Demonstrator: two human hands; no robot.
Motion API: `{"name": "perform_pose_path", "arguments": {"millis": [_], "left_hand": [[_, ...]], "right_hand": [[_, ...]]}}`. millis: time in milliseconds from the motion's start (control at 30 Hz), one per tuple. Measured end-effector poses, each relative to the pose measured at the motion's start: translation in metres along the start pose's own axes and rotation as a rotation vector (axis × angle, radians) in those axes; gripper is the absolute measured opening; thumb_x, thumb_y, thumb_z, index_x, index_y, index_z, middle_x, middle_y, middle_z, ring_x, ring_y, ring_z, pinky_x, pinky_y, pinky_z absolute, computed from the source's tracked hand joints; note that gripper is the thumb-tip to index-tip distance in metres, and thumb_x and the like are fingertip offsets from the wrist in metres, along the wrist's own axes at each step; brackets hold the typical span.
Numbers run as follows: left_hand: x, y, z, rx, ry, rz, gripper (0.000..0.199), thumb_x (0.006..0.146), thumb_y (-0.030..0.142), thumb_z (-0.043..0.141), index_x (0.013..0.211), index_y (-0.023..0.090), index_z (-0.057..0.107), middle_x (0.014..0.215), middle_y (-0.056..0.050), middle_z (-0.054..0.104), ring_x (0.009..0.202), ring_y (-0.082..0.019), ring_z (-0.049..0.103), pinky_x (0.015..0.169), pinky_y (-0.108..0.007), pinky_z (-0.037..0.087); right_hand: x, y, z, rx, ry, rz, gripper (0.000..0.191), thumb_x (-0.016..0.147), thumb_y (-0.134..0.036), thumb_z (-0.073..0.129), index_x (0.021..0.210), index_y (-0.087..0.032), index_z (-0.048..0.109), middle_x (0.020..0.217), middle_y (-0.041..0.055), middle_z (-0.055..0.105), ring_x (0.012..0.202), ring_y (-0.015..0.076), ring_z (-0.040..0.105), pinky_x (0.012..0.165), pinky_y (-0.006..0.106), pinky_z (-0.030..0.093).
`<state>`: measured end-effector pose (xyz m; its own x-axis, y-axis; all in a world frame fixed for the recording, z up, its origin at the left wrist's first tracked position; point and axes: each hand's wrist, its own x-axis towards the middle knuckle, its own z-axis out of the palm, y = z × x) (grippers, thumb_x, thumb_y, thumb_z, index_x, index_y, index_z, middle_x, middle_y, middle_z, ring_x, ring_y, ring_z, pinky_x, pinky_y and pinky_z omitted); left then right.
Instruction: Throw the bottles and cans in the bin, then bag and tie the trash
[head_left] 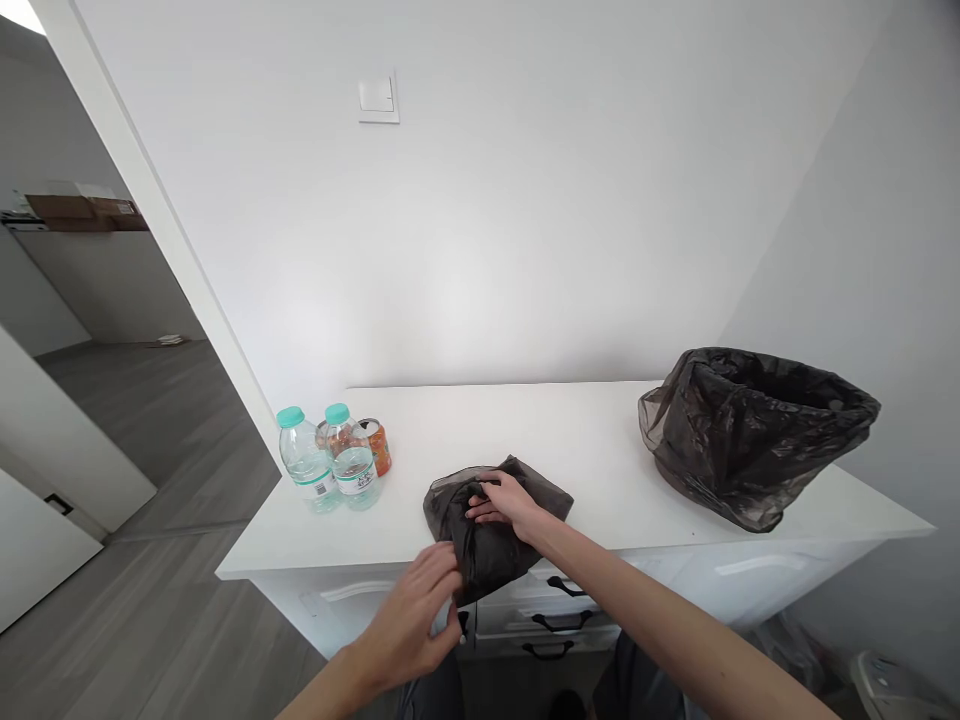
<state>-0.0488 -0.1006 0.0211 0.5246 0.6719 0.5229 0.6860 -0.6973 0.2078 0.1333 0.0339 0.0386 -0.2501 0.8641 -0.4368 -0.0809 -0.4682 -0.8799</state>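
A crumpled black plastic bag point(491, 555) lies at the front edge of the white cabinet top, part of it hanging over. My right hand point(504, 505) rests on the bag's middle, its fingers spread over the dark folds. At the bag's left edge is my left hand point(420, 610), fingers curled and thumb apart; the fingertips touch or nearly touch the plastic, and whether they pinch it cannot be made out.
Two clear bottles with teal caps point(307, 465) point(352, 460) stand at the left, with orange cans point(379, 447) behind them. A bin lined with a black bag point(750, 440) stands at the right. Drawers with black handles point(562, 622) are below. An open doorway is at far left.
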Motion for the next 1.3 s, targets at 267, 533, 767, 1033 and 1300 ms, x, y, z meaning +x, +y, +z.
{"name": "perform_pose_path", "arguments": {"millis": [267,533,767,1033,1300], "left_hand": [[0.028,-0.010,0.007,0.001,-0.110,0.013,0.082,0.081,0.028,0.077,0.155,0.024,0.041,0.154,-0.014,0.052,0.143,-0.035,0.045,0.118,-0.058,0.038],[0.046,-0.034,0.003,-0.394,-0.167,-0.560,0.043,0.103,0.047,0.041,0.091,0.020,0.073,0.081,-0.002,0.074,0.079,-0.023,0.069,0.071,-0.031,0.053],[0.062,-0.041,0.006,-0.158,0.051,-0.541,0.052,0.099,0.024,0.044,0.151,0.017,0.044,0.137,-0.015,0.065,0.123,-0.028,0.064,0.104,-0.045,0.051],[0.073,-0.040,0.034,0.261,-0.145,0.051,0.044,0.106,0.031,0.044,0.148,0.023,0.052,0.152,-0.009,0.058,0.143,-0.029,0.050,0.121,-0.054,0.035],[0.051,-0.069,0.054,0.192,-0.130,-0.068,0.050,0.109,0.034,0.037,0.157,0.022,0.041,0.159,-0.008,0.050,0.151,-0.027,0.041,0.120,-0.051,0.039]], "right_hand": [[-0.026,-0.005,-0.013,0.011,-0.188,-0.063,0.100,0.103,-0.053,0.053,0.160,-0.020,-0.022,0.127,0.0184,0.072,0.097,0.0225,0.077,0.091,0.039,0.061],[-0.080,-0.012,-0.080,-1.131,-0.234,-0.655,0.055,0.091,-0.053,0.069,0.141,-0.032,0.061,0.143,0.0062,0.064,0.136,0.0329,0.054,0.114,0.047,0.038],[-0.037,-0.007,-0.070,-1.398,0.065,-0.493,0.037,0.108,-0.040,0.034,0.118,-0.027,0.067,0.107,0.0056,0.077,0.101,0.0250,0.069,0.081,0.032,0.044],[0.000,-0.004,-0.062,-1.441,0.077,-0.438,0.031,0.108,-0.036,0.037,0.112,-0.021,0.064,0.098,0.0122,0.076,0.090,0.0263,0.070,0.076,0.032,0.042],[-0.009,-0.015,-0.060,-1.342,0.263,-0.482,0.033,0.107,-0.032,0.038,0.116,-0.020,0.068,0.109,0.0140,0.074,0.105,0.0283,0.067,0.094,0.041,0.046]]}}
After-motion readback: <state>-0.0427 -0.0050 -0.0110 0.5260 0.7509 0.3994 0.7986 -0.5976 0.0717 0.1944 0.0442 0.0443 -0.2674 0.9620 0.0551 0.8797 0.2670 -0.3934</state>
